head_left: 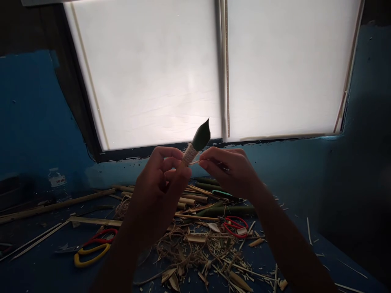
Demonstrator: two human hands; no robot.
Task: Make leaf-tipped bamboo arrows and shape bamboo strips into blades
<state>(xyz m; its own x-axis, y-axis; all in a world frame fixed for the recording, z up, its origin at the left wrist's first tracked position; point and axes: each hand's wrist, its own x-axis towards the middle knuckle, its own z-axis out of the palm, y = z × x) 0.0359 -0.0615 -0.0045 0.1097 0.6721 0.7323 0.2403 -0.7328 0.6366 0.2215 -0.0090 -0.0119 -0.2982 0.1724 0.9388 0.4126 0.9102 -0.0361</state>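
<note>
My left hand (161, 179) is closed around a bamboo stick (182, 166), holding it up at a slant in front of the window. A dark green, pointed leaf-like piece (202, 136) stands out from its upper end. Below that piece, pale twine (190, 154) is wound round the stick in several tight turns. My right hand (224, 167) pinches the free end of the twine between thumb and fingertips, just right of the winding. A short length of twine runs taut between the two hands. The stick's lower end is hidden behind my left hand.
Bamboo pieces (207, 209) lie behind a heap of shavings and twine scraps (198, 252) on the dark blue table (100, 280). Scissors with red and yellow handles (91, 256) lie at left, red-handled cutters (236, 226) at right. A plastic bottle (57, 181) stands far left.
</note>
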